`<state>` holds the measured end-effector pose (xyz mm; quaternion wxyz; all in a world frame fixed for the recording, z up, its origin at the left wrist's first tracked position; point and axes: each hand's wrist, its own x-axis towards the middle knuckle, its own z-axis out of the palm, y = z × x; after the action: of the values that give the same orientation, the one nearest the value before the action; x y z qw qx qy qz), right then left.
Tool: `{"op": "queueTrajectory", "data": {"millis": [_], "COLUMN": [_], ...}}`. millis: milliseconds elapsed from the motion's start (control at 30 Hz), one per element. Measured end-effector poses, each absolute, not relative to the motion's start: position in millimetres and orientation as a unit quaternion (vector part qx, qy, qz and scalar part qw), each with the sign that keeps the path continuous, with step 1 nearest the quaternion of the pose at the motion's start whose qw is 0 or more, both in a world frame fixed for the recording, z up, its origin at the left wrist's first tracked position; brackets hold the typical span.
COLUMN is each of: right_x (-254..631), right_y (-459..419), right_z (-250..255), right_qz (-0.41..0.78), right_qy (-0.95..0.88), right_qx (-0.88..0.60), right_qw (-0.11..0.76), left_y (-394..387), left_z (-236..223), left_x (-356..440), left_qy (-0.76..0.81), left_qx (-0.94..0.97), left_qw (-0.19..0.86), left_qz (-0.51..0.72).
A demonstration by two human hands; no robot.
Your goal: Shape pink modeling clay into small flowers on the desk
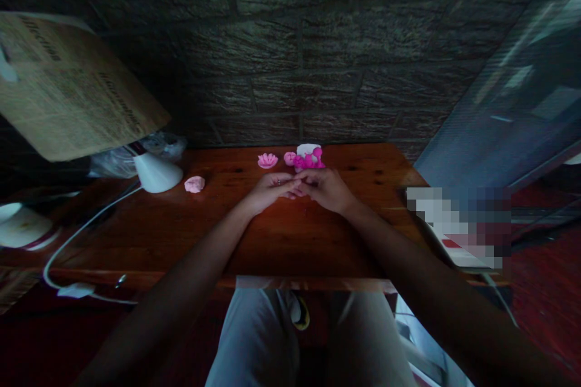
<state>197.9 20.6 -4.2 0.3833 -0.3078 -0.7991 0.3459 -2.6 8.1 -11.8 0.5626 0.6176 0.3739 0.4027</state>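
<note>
My left hand and my right hand meet over the middle of the wooden table. The fingers of both are bent together and pressed tip to tip; whatever lies between them is hidden or too small to name. Just beyond the fingers sit bright magenta shaped pieces, which look like modelling clay, in front of a white object. Beside them is a pink rounded piece. Farther left stands a pink flower-like piece with petals. A pale pink lump rests near the lamp.
At the left stands a lamp with a printed paper shade, a white base and a white cord with a switch. A clear plastic bag lies behind it. A paper cup is at far left. A dark brick wall closes the back.
</note>
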Motion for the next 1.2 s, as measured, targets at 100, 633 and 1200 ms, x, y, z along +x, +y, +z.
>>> {"op": "queueTrajectory", "data": {"millis": [100,633,1200], "right_x": [197.2,194.1,193.7], "right_y": [20.8,13.5,15.5], "right_z": [-6.2,1.4,-1.2], "right_qz": [0.349,0.295,0.278], "right_qy": [-0.800,-0.828,-0.832], "right_qx": [-0.304,-0.309,-0.311], "right_qw": [0.382,0.362,0.366], "left_y": [9.4,9.1,9.7], "left_z": [-12.9,-13.3,-14.2], "left_x": [-3.0,0.5,-0.7], "left_qy": [0.367,0.381,0.399], "left_qx": [0.616,0.576,0.578], "left_qw": [0.568,0.567,0.541], "left_qz": [0.405,0.449,0.463]}}
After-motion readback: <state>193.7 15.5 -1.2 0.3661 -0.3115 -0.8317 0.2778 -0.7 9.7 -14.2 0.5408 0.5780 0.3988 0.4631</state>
